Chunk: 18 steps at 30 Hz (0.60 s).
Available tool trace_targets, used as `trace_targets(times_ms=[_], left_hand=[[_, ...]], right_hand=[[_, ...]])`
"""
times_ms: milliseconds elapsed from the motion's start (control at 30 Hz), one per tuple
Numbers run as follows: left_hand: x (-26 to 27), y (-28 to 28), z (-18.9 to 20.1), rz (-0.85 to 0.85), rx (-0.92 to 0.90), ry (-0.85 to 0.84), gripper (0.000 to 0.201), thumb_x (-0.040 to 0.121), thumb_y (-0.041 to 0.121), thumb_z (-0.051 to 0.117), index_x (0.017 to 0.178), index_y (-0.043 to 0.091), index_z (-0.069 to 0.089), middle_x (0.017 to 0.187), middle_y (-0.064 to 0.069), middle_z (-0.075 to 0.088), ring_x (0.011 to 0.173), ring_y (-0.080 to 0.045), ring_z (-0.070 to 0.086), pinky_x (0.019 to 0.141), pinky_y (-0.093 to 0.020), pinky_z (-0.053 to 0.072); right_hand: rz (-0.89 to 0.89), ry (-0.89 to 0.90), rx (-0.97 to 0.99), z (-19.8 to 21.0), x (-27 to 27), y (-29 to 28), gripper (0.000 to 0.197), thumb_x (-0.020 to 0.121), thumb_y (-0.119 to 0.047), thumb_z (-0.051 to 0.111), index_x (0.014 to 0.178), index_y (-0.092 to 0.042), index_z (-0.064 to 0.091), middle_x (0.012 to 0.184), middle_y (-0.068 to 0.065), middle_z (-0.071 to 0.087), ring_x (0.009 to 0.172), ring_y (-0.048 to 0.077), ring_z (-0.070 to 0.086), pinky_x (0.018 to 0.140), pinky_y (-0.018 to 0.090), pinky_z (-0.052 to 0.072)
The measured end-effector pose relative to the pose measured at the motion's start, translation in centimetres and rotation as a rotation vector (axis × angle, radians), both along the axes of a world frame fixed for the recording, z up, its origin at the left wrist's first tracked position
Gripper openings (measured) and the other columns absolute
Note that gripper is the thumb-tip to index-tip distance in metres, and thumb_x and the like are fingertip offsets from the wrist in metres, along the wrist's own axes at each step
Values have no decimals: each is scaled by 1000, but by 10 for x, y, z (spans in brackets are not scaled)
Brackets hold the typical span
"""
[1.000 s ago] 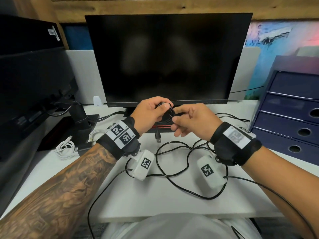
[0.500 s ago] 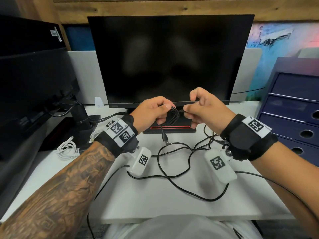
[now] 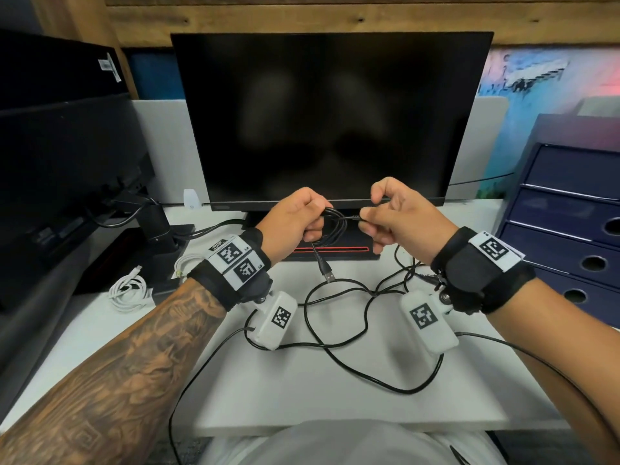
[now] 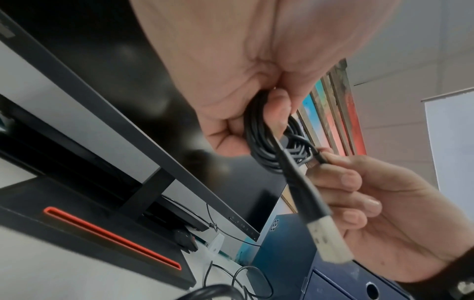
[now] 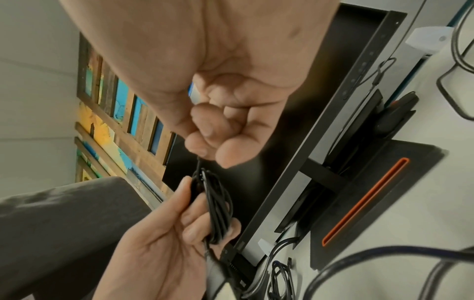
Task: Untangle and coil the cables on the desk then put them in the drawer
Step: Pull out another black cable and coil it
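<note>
My left hand (image 3: 295,218) grips a small coil of black cable (image 3: 330,229) in front of the monitor; the coil (image 4: 264,146) shows between its curled fingers in the left wrist view. A USB plug (image 3: 328,275) hangs below the coil. My right hand (image 3: 385,218) pinches the cable's other end (image 3: 352,217) just right of the coil, thumb and forefinger together (image 5: 205,150). More black cable (image 3: 339,330) lies in loose tangled loops on the white desk (image 3: 302,397) under both wrists. The blue drawer unit (image 3: 570,223) stands at the right, its drawers closed.
A dark monitor (image 3: 328,122) on a black base with a red slot (image 3: 330,250) stands right behind my hands. A coiled white cable (image 3: 129,292) lies at the left beside a black monitor arm (image 3: 157,226). A second screen (image 3: 63,169) fills the left side.
My right hand has risen from beside the coil and drawn the cable end out to the right. The left hand kept its grip on the coil, almost still.
</note>
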<state>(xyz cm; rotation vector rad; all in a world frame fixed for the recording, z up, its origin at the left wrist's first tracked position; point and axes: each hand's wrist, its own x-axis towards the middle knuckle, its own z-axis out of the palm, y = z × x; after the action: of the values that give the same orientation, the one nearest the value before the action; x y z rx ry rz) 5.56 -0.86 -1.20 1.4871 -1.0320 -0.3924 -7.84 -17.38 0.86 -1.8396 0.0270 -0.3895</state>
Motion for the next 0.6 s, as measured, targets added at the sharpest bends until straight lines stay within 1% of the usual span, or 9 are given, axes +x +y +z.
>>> trace_targets(times_ms=[67,133,233,267,333,400,433,533,600], left_hand=[[0,0,-2,10,4,2,20,105,18,39,92,8,50,55,13,39,53,-9,35,56,-21,35],[-1,-1,-6,45,8,26,20,105,17,39,92,7,50,57,10,39,53,-8,34,55,-21,34],[-1,-5,-12,127,53,-16,18,105,14,41,95,8,55,62,5,40,55,-8,37,55,-21,38],[0,-6,-13,154,62,-43,18,105,14,42,96,10,57,64,5,42,56,-7,39,56,-22,39],[2,-5,-14,191,59,-54,18,105,15,43,98,10,58,65,5,43,56,-6,41,56,-22,40],[3,-4,-13,173,53,-12,17,105,13,42,99,9,58,63,5,41,54,-6,39,54,-20,40],[3,-4,-12,148,54,11,17,105,12,42,100,7,57,62,5,39,54,-6,37,52,-20,38],[3,-2,-10,79,53,77,14,105,11,42,100,6,54,60,3,38,52,-7,36,51,-21,34],[8,0,-9,63,53,113,12,105,12,42,101,6,52,57,4,41,50,-8,40,52,-24,36]], right_hand=[[5,12,10,-3,2,0,21,100,-1,50,95,-17,39,61,4,54,45,14,37,53,33,52],[-3,24,-4,-9,4,1,17,100,-1,49,97,-16,43,61,3,54,46,14,39,55,34,51],[-31,50,-103,-21,5,4,9,101,-5,49,106,-13,50,65,5,62,51,17,51,57,35,51],[-37,63,-151,-24,5,5,8,102,-8,50,109,-13,51,69,5,66,56,19,56,59,35,52],[-80,82,-249,-30,6,10,8,102,-22,55,110,-20,56,84,3,72,71,18,67,65,36,57],[-149,66,-308,-29,8,15,14,99,-35,58,111,-26,59,98,-3,71,86,16,70,70,37,59],[-170,51,-309,-28,10,17,18,98,-36,59,113,-26,60,100,-5,69,89,14,69,68,35,60],[-147,45,-265,-20,20,25,23,96,-29,65,117,-19,63,94,-1,72,77,7,67,57,25,57],[-128,59,-275,-16,29,28,20,95,-22,67,113,-14,66,85,6,73,66,6,66,55,24,57]])
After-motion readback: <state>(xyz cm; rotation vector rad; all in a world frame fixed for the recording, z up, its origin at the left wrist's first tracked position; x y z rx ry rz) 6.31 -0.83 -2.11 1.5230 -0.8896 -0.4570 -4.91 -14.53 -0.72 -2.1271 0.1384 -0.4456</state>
